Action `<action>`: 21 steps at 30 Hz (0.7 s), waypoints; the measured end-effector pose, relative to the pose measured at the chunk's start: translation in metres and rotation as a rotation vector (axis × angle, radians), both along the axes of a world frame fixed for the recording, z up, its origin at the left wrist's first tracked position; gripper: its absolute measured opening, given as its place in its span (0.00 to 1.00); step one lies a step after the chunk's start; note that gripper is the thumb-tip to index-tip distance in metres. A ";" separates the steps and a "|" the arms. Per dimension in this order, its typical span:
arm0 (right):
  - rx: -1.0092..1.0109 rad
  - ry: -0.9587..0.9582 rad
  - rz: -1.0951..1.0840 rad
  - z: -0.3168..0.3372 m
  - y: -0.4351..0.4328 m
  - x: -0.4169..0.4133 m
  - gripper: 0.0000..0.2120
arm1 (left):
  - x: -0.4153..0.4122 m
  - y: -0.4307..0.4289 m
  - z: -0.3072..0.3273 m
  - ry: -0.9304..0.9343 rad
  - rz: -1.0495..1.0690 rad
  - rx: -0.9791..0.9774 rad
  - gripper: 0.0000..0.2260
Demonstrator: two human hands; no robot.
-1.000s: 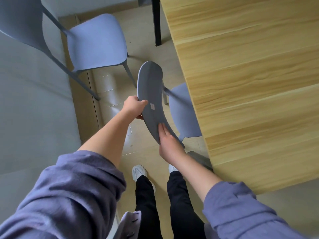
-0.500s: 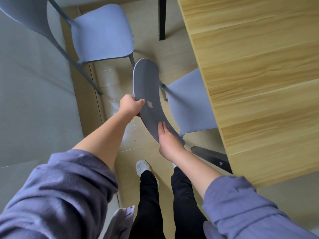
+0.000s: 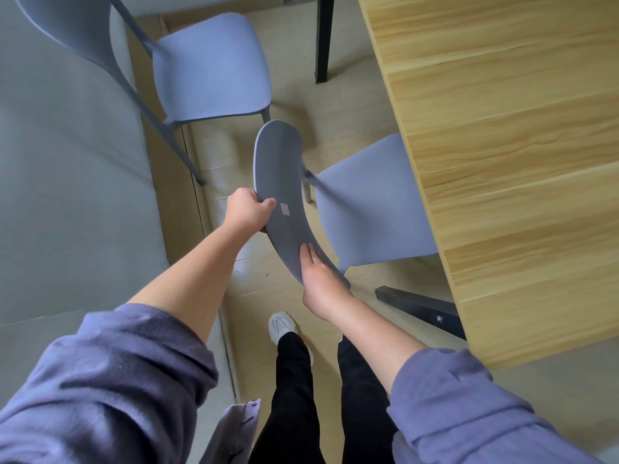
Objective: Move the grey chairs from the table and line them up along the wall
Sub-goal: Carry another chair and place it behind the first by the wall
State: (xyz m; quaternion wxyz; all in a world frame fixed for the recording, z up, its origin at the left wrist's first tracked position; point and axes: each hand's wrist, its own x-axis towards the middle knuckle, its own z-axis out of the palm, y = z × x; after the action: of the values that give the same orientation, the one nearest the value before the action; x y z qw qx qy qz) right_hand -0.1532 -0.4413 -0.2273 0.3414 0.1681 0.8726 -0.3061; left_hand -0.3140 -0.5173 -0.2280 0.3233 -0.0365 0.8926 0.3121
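Observation:
A grey chair (image 3: 365,209) stands partly under the wooden table (image 3: 509,169), its seat mostly out in the open. Its curved backrest faces me. My left hand (image 3: 249,209) is closed on the backrest's left edge. My right hand (image 3: 318,272) grips the backrest's lower end, fingers laid flat on its rear face. A second grey chair (image 3: 214,65) stands at the upper left with its back against the grey wall (image 3: 67,162).
A black table leg (image 3: 323,38) stands at the top, another black leg (image 3: 422,306) near my right forearm. My feet and dark trousers (image 3: 291,380) are on the beige tiled floor between wall and table.
The chair I hold has slid out from under the table toward the left, showing much more of its seat. Both hands kept their hold on the backrest.

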 end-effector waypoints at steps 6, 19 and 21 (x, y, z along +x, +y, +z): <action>-0.034 0.032 -0.008 -0.006 -0.010 -0.005 0.39 | -0.006 -0.010 0.004 0.011 -0.011 -0.001 0.09; -0.092 0.059 -0.044 -0.021 -0.026 -0.005 0.38 | -0.008 -0.028 0.015 0.039 -0.053 -0.016 0.08; -0.087 0.058 -0.057 -0.022 -0.024 -0.002 0.38 | -0.005 -0.028 0.017 -0.004 -0.067 -0.025 0.08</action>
State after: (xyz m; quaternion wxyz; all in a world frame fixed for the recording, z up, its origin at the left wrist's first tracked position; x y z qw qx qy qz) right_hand -0.1550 -0.4650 -0.2497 0.3142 0.1690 0.8628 -0.3583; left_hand -0.3187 -0.5454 -0.2109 0.3350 -0.0113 0.8964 0.2900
